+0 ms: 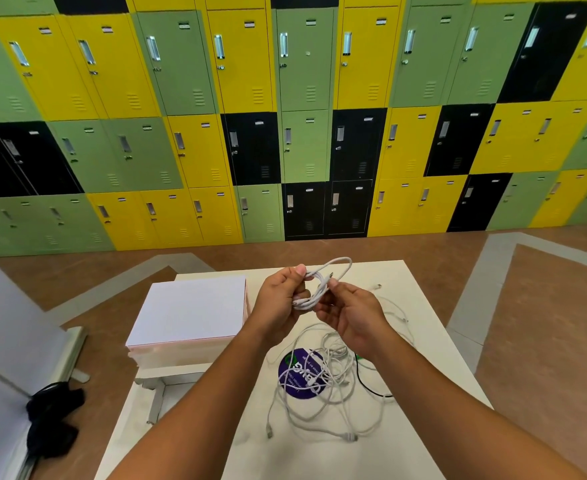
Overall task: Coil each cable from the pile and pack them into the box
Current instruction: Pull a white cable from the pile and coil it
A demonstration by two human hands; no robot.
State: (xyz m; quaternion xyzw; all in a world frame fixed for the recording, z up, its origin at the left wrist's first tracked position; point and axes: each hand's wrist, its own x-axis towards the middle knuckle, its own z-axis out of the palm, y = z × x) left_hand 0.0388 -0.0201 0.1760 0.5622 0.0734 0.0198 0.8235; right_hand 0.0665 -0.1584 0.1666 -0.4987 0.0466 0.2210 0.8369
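While the left hand [278, 299] grips a coiled white cable [323, 282], the right hand [351, 313] pinches it above the tangled pile [323, 386].

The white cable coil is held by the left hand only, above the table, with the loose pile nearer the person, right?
Not the left hand only: the head view shows the left hand and the right hand both gripping the white cable coil above the table, with the loose pile nearer the person.
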